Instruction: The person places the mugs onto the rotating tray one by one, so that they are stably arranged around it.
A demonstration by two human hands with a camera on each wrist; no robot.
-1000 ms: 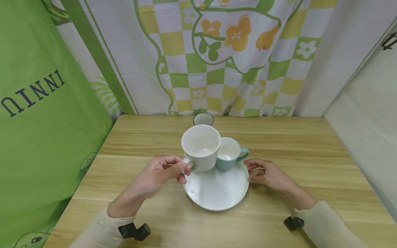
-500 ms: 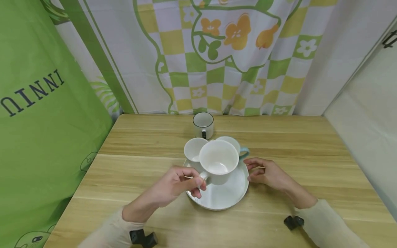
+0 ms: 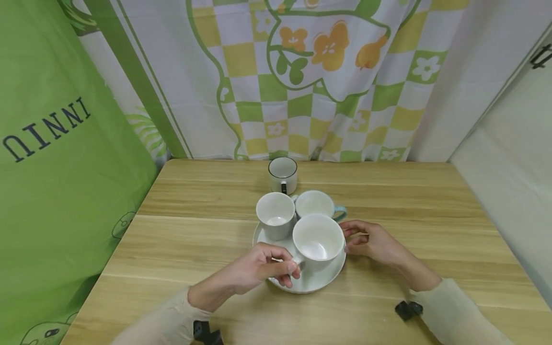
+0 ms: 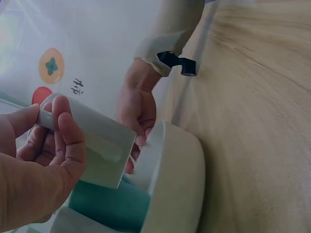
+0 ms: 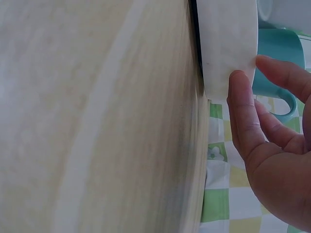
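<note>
My left hand [image 3: 267,268] pinches the handle of a white mug [image 3: 318,239] between thumb and fingers. In the left wrist view the held mug [image 4: 104,145] hangs over the round white tray [image 3: 297,285], its base apparently clear of the tray floor. Two other mugs stand at the tray's far side: a white one [image 3: 276,218] at left and a teal one [image 3: 316,203] with its handle to the right. My right hand [image 3: 371,242] touches the tray's right side with loosely bent fingers. In the right wrist view, a fingertip [image 5: 238,80] lies against the outer wall.
Behind the tray, on the wooden table [image 3: 194,201], stands a white mug with a dark rim [image 3: 283,175], its black handle toward me. A patterned curtain [image 3: 302,120] hangs along the back edge. Green fabric [image 3: 64,191] borders the left side, a pale sheet [image 3: 509,143] the right.
My left hand has brought its mug rightward and toward me, from in front of the other white mug to the tray's right front, uncovering that mug. My right hand has stayed put.
</note>
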